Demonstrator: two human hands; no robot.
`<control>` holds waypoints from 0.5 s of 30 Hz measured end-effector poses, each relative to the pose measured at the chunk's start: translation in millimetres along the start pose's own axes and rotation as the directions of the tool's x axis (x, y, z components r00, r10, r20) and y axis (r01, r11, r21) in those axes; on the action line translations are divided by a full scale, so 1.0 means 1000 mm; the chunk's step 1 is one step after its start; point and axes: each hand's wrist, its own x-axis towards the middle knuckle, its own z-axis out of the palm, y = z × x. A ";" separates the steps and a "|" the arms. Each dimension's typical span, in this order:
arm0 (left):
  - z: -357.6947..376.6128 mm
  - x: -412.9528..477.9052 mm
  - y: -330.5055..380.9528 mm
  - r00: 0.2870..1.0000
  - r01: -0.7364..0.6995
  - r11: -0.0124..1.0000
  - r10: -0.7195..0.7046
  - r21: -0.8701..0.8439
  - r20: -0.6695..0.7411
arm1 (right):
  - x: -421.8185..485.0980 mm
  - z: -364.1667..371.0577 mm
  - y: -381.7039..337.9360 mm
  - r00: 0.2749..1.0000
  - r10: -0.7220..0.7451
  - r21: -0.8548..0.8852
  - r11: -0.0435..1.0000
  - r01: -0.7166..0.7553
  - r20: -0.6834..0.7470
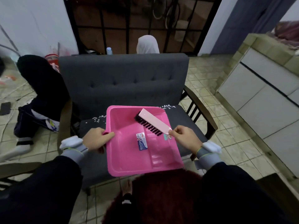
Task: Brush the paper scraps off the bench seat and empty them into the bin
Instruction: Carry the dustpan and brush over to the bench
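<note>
Paper scraps (pixel 99 119) lie at the back of the grey bench seat (pixel 178 117), mid-frame, either side of the pink dustpan (pixel 129 156). My left hand (pixel 96 139) grips its handle; my right hand (pixel 184 136) pinches the brush (pixel 155 122) above the pan.

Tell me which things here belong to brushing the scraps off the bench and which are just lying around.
For the job: pink dustpan in the left hand, brush in the right hand, paper scraps, bench seat.
Lying about: dark phone on the floor, blue bottle behind the backrest.
</note>
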 end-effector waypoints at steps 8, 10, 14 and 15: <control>-0.046 0.133 0.046 0.996 -0.033 0.999 0.035 -0.019 0.083 | 0.111 -0.031 -0.027 0.995 0.084 0.008 0.996 -0.084 -0.060; -0.049 0.160 0.062 0.992 -0.049 0.999 0.051 -0.018 0.112 | 0.131 -0.043 -0.027 0.993 0.093 -0.012 0.996 -0.094 -0.067; -0.049 0.220 0.095 0.989 -0.058 0.998 0.061 -0.026 0.135 | 0.188 -0.074 -0.017 0.993 0.095 -0.057 0.993 -0.098 -0.066; -0.048 0.231 0.100 0.991 -0.052 0.998 0.056 -0.036 0.124 | 0.203 -0.080 -0.015 0.995 0.087 -0.071 0.993 -0.091 -0.054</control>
